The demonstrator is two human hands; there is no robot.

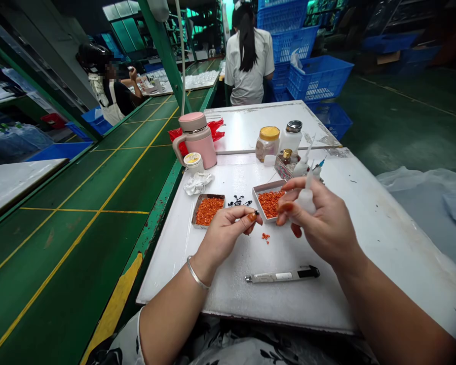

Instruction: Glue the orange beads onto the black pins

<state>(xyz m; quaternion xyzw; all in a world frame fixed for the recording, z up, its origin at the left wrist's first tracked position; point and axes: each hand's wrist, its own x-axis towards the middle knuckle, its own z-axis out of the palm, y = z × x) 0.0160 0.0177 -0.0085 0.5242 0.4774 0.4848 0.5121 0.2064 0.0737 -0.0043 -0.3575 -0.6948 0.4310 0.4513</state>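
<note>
My left hand is closed in a pinch on a tiny black piece at its fingertips. In my right hand is a small white squeeze bottle with a thin nozzle pointing up. The fingertips of both hands are orange-stained. Beyond my right fingers stands a shallow box of small orange pieces. Another box of orange pieces lies left of my left hand. Several black pieces lie between the boxes, and a few loose orange pieces lie between my hands.
A pen-like tool lies near the white table's front edge. Behind are a pink mug, a crumpled tissue, jars and a small bottle box. A green conveyor runs left; two people work farther back.
</note>
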